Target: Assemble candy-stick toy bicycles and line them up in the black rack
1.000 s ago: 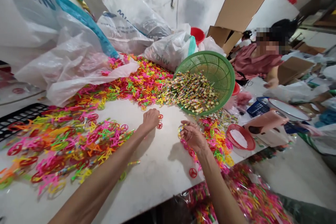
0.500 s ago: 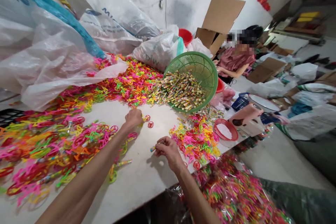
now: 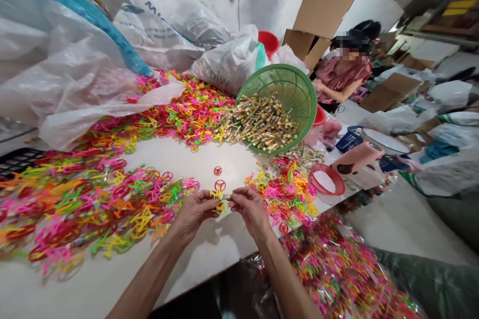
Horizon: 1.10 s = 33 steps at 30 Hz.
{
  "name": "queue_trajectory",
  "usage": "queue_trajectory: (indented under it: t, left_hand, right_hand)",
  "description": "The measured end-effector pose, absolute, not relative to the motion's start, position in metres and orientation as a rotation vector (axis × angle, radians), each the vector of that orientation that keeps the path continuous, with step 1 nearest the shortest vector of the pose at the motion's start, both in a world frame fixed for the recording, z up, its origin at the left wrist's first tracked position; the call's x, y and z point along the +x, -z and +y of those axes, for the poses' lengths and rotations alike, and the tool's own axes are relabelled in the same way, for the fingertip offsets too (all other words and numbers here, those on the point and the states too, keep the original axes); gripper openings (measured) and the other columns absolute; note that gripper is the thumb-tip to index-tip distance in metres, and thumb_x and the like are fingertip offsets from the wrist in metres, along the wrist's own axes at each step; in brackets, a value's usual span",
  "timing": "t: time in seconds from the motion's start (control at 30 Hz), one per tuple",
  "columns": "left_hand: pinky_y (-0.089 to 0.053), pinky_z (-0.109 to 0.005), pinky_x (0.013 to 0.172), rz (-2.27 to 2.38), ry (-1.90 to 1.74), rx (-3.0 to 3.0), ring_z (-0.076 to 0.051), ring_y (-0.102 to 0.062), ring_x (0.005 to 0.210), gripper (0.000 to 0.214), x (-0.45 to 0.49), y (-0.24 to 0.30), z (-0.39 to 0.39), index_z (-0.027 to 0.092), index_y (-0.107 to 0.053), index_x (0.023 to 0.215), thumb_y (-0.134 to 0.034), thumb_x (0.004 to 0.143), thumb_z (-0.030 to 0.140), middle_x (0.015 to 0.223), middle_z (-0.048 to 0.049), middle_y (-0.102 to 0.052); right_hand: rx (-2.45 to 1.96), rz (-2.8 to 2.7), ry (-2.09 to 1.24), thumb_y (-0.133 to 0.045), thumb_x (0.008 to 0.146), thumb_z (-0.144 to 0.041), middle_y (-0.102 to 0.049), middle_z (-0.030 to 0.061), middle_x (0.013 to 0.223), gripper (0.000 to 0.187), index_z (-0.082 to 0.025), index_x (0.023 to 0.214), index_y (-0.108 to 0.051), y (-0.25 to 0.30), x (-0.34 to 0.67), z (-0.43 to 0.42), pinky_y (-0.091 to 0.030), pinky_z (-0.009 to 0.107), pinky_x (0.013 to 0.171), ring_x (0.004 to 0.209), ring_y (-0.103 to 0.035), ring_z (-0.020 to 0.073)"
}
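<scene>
My left hand (image 3: 193, 213) and my right hand (image 3: 250, 209) meet low in the middle of the white table (image 3: 209, 259). Between their fingertips is a yellow plastic shape (image 3: 219, 194), pinched by my left hand. My right hand pinches a thin candy stick (image 3: 226, 198), its end at the shape and partly hidden. Two small red plastic rings (image 3: 218, 177) lie just beyond my hands. Neon plastic shapes (image 3: 105, 209) are heaped left of my left hand, and another heap (image 3: 286, 194) lies right of my right hand.
A tipped green basket (image 3: 279, 104) spills striped candy sticks (image 3: 262, 122) onto the table. Large plastic sacks (image 3: 75, 60) rise at the back left. A bag of wrapped pieces (image 3: 329, 269) lies beyond the front right edge. A seated person (image 3: 342, 77) works at the back right.
My left hand has moved from beside the red rings down toward the middle, now holding the yellow shape. My right hand has come to it with the candy stick.
</scene>
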<state>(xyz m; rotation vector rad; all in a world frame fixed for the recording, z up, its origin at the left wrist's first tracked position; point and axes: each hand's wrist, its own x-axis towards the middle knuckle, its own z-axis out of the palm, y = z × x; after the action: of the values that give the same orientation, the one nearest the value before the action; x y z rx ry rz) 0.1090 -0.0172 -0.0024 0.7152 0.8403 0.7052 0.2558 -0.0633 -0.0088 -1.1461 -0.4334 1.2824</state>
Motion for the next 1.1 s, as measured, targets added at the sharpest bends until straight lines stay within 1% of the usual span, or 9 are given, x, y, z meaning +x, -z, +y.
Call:
queue_trajectory:
  t: [0.1, 0.3, 0.43, 0.6, 0.73, 0.83, 0.93, 1.1]
  left_hand:
    - [-0.049, -0.021, 0.050, 0.818, -0.716, 0.639, -0.009, -0.056, 0.053, 0.028, 0.104, -0.001, -0.020, 0.013, -0.061, 0.068, -0.081, 0.050, 0.023, 0.065, -0.0004, -0.062]
    - [-0.049, -0.022, 0.048, 0.832, -0.700, 0.621, -0.009, -0.055, 0.051, 0.026, 0.097, -0.003, -0.024, 0.012, -0.060, 0.064, -0.080, 0.051, 0.023, 0.061, -0.0016, -0.061]
    - [-0.048, -0.023, 0.047, 0.836, -0.688, 0.625, -0.009, -0.054, 0.048, 0.025, 0.095, -0.003, -0.027, 0.011, -0.061, 0.064, -0.078, 0.051, 0.024, 0.059, -0.0018, -0.060]
    - [-0.046, -0.022, 0.045, 0.872, -0.718, 0.662, -0.010, -0.054, 0.046, 0.024, 0.091, 0.001, -0.029, 0.011, -0.060, 0.058, -0.079, 0.050, 0.023, 0.056, -0.0030, -0.061]
    - [-0.045, -0.019, 0.045, 0.905, -0.756, 0.686, -0.010, -0.055, 0.047, 0.023, 0.085, 0.004, -0.027, 0.010, -0.061, 0.060, -0.079, 0.052, 0.023, 0.054, -0.0024, -0.062]
    - [-0.048, -0.021, 0.047, 0.834, -0.676, 0.629, -0.011, -0.057, 0.052, 0.024, 0.078, 0.003, -0.024, 0.010, -0.064, 0.065, -0.080, 0.050, 0.021, 0.060, -0.0028, -0.064]
    - [-0.050, -0.021, 0.050, 0.753, -0.649, 0.517, -0.011, -0.059, 0.057, 0.023, 0.072, 0.001, -0.022, 0.012, -0.066, 0.071, -0.079, 0.053, 0.017, 0.070, -0.0037, -0.066]
    - [-0.052, -0.021, 0.052, 0.795, -0.754, 0.494, -0.011, -0.060, 0.059, 0.020, 0.071, 0.000, -0.021, 0.012, -0.066, 0.073, -0.078, 0.057, 0.016, 0.070, -0.0023, -0.065]
  right_hand:
    - [-1.144, -0.413, -1.292, -0.078, 0.056, -0.024, -0.067, 0.0013, 0.063, 0.025, -0.015, 0.074, -0.064, 0.008, 0.255, -0.068, -0.048, 0.020, 0.051, 0.053, -0.062, 0.0108]
    - [-1.099, -0.450, -1.415, -0.079, 0.057, -0.023, -0.066, 0.0010, 0.058, 0.022, -0.014, 0.072, -0.066, 0.000, 0.252, -0.072, -0.047, 0.019, 0.050, 0.052, -0.062, 0.0104]
    - [-1.074, -0.458, -1.461, -0.079, 0.056, -0.022, -0.067, 0.0005, 0.061, 0.022, -0.015, 0.071, -0.066, -0.002, 0.251, -0.072, -0.048, 0.019, 0.053, 0.055, -0.063, 0.0104]
    - [-1.179, -0.606, -1.407, -0.079, 0.056, -0.025, -0.067, 0.0011, 0.057, 0.022, -0.015, 0.070, -0.065, -0.005, 0.251, -0.071, -0.050, 0.021, 0.055, 0.054, -0.064, 0.0122]
    - [-1.285, -0.692, -1.307, -0.080, 0.054, -0.026, -0.066, 0.0010, 0.054, 0.023, -0.014, 0.067, -0.065, -0.010, 0.242, -0.067, -0.050, 0.021, 0.053, 0.052, -0.064, 0.0137]
    - [-1.183, -0.632, -1.414, -0.080, 0.053, -0.027, -0.067, 0.0013, 0.056, 0.025, -0.013, 0.068, -0.065, -0.013, 0.233, -0.061, -0.052, 0.023, 0.054, 0.051, -0.064, 0.0131]
    - [-1.070, -0.606, -1.533, -0.080, 0.053, -0.026, -0.068, 0.0025, 0.057, 0.025, -0.012, 0.068, -0.066, -0.016, 0.231, -0.054, -0.052, 0.022, 0.054, 0.050, -0.063, 0.0122]
    - [-1.084, -0.586, -1.480, -0.079, 0.053, -0.024, -0.068, 0.0029, 0.057, 0.024, -0.012, 0.069, -0.065, -0.013, 0.238, -0.050, -0.052, 0.020, 0.051, 0.050, -0.064, 0.0123]
